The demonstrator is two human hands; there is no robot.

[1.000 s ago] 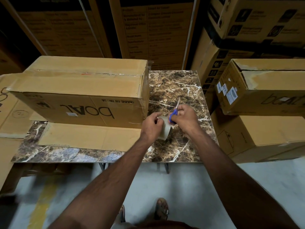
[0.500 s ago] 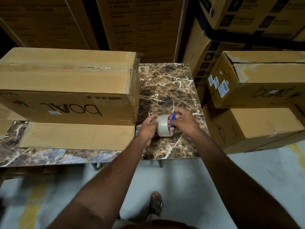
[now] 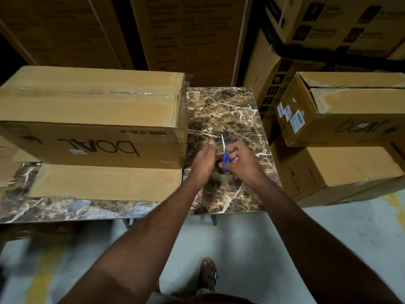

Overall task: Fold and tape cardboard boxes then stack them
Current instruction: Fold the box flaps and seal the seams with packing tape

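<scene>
A long closed cardboard box (image 3: 92, 110) printed "boAt" lies on the left of the marble table (image 3: 223, 110). Clear tape runs along its top seam, and one cardboard flap (image 3: 105, 183) lies flat on the table in front of it. Just right of the box, my right hand (image 3: 243, 165) grips blue-handled scissors (image 3: 225, 160) with the blade pointing away from me. My left hand (image 3: 202, 161) is motion-blurred right beside it. The tape roll (image 3: 220, 177) shows only as a pale blur under and between both hands. Whether my left hand holds it is unclear.
Two stacked cardboard boxes, the upper (image 3: 341, 110) and the lower (image 3: 333, 170), stand right of the table. Tall cartons (image 3: 188, 36) fill the back. Flat cardboard (image 3: 8, 159) lies at the far left. My sandalled foot (image 3: 208, 273) is on the grey floor.
My left hand has shifted up from the side of the tape roll and is now blurred. The roll sits lower between my hands. My right hand still holds the scissors.
</scene>
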